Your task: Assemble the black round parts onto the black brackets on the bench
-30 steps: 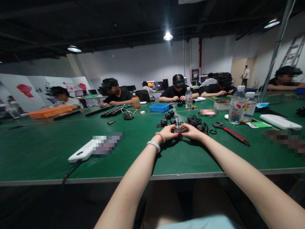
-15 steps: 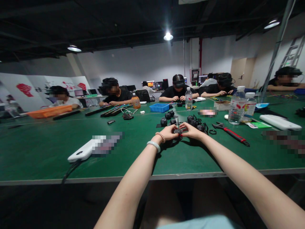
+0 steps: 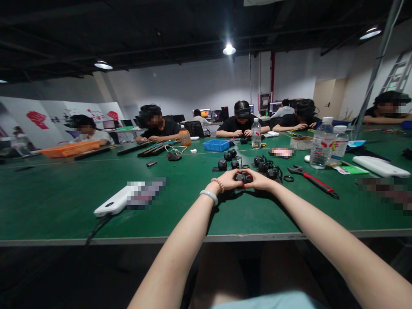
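Both my hands meet around a small black part [image 3: 240, 176] low over the green table [image 3: 180, 214]. My left hand [image 3: 228, 180] grips its left side, with a beaded bracelet and a pale bangle at the wrist. From the right, my right hand [image 3: 257, 180] curls its fingers around the same part. Just beyond my left hand stand other black parts [image 3: 222, 164]. A cluster of black parts with loops [image 3: 272, 171] lies beyond my right hand, and a black ring [image 3: 288, 178] lies to its right.
A red-and-black adjustable wrench [image 3: 317, 182] lies on the right, near water bottles [image 3: 321, 143] and a white power bank [image 3: 381, 166]. Another white power bank [image 3: 117, 201] with a cable lies left. Farther back are a blue tray [image 3: 216, 145], an orange bottle [image 3: 185, 137] and several seated people.
My fingers have closed in around the black part, and its thin upright piece no longer shows between them. The whole view has shifted slightly.
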